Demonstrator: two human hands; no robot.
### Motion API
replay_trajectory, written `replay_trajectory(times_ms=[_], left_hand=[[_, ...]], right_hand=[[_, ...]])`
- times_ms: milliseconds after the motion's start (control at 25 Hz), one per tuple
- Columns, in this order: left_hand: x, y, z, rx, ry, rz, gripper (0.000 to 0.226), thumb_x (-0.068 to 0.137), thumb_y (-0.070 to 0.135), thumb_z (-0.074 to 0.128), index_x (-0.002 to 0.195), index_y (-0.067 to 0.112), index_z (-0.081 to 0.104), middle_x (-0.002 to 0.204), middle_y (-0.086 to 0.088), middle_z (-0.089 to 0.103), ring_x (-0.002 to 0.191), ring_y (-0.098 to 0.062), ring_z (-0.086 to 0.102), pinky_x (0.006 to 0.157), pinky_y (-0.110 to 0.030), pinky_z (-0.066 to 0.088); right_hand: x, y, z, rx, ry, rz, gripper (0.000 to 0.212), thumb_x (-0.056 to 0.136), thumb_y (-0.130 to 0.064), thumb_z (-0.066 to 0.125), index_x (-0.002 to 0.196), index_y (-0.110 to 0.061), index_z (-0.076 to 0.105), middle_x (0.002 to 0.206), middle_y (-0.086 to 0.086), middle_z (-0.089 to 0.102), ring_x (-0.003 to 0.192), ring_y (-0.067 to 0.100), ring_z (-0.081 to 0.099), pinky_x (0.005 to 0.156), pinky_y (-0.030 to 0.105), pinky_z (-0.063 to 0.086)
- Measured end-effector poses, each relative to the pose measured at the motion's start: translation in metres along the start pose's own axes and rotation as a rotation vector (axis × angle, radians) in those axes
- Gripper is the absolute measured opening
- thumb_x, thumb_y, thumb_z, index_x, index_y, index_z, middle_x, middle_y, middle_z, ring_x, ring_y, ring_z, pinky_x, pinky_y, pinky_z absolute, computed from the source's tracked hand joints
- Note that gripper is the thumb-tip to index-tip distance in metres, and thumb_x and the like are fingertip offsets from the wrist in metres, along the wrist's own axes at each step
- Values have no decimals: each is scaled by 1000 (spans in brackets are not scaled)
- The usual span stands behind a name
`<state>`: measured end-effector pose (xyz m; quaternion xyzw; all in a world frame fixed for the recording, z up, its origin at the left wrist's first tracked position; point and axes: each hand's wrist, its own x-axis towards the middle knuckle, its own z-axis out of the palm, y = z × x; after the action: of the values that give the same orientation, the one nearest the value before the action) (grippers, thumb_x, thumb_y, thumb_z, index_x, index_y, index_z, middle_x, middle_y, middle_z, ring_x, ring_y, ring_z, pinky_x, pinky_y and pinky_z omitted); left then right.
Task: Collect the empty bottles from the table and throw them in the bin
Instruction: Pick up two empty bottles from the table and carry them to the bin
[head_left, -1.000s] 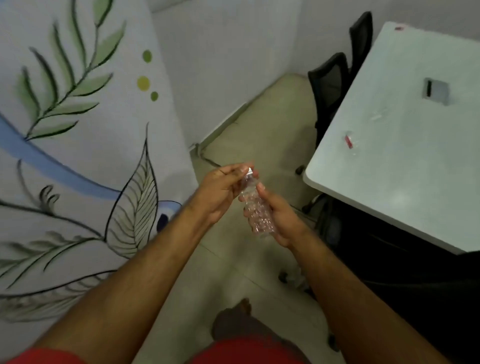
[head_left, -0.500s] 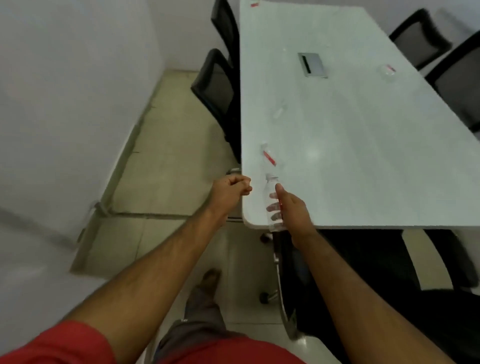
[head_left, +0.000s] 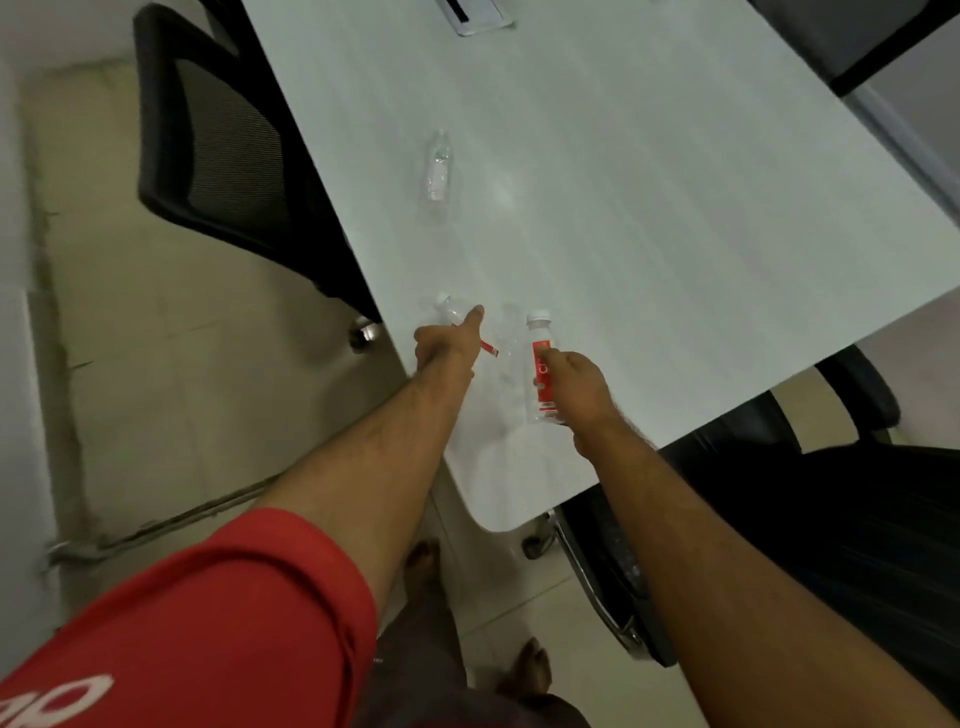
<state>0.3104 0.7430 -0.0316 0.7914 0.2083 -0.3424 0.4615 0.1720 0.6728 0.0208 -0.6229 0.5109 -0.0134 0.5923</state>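
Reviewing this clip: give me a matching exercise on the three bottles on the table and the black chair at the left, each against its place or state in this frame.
Things:
1. red-label bottle
2. clear bottle with a torn label
3. far clear bottle
4. black chair

Places or states:
A. lying alone further up the table, no hand near it
B. on the floor beside the table's left edge
C. held in the right hand, white cap pointing away
D. lying at the left hand, partly hidden by it

Pairs: 1-C, 2-D, 3-A, 4-B
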Motion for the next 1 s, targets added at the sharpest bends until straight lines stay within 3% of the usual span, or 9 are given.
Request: replay_trajectory(times_ms=[120, 240, 360, 520, 680, 760, 840, 1000], left_hand=[[17, 10, 12, 75, 42, 54, 75, 68, 60, 71, 120, 10, 54, 110, -7, 69, 92, -31, 70, 81, -37, 58], [15, 12, 21, 203, 42, 162, 61, 76, 44, 71, 123, 10, 54, 119, -7, 66, 101, -29, 67, 73, -29, 47], [0, -8, 22, 253, 14, 262, 53, 79, 40, 70, 120, 10, 54, 115, -8, 64, 93, -27, 65, 66, -30, 45], [-40, -51, 10, 35, -41, 333, 40, 78, 36, 73, 107, 14, 56, 99, -4, 62, 80, -22, 61, 55, -26, 49], [-110, -102, -10, -243, -157, 259, 45, 77, 35, 72, 114, 15, 57, 99, -8, 65, 78, -24, 67, 61, -34, 56], [-155, -129, -20, -352, -178, 235, 31, 82, 34, 69, 105, 15, 59, 87, -8, 63, 67, -22, 63, 58, -32, 52], [-207, -163, -29, -497, -184, 217, 16, 90, 31, 63, 93, 17, 60, 74, -5, 61, 54, -18, 58, 53, -27, 50], [-288, -229, -56, -666, -94, 233, 18, 90, 34, 56, 77, 21, 55, 58, 4, 53, 46, -11, 51, 50, -23, 42]], right_hand=[[13, 1, 6, -5, 36, 6, 37, 97, -46, 54, 110, -12, 63, 95, 1, 68, 80, 13, 66, 62, 26, 50], [13, 3, 4, 19, 38, 24, 35, 98, -44, 53, 111, -13, 62, 93, -1, 68, 78, 11, 66, 61, 25, 50], [-3, 18, -6, 15, 14, 35, 40, 98, -48, 52, 118, -14, 62, 100, 1, 70, 82, 12, 67, 64, 25, 52], [-39, 47, -31, 27, -28, -4, 36, 97, -53, 50, 98, -19, 63, 91, 3, 68, 80, 16, 67, 70, 32, 57], [-81, 83, -58, 125, -149, -36, 44, 96, -51, 54, 111, -10, 62, 94, 6, 70, 82, 23, 70, 74, 40, 60], [-99, 98, -68, 124, -234, -60, 46, 95, -50, 55, 114, -8, 61, 99, 8, 73, 88, 26, 73, 76, 43, 62], [-126, 110, -78, 93, -314, -104, 40, 97, -43, 51, 110, -7, 61, 97, 10, 71, 86, 27, 71, 72, 40, 59], [-194, 134, -78, 12, -453, -191, 29, 103, -32, 39, 102, -9, 57, 83, 5, 59, 72, 15, 58, 62, 26, 49]])
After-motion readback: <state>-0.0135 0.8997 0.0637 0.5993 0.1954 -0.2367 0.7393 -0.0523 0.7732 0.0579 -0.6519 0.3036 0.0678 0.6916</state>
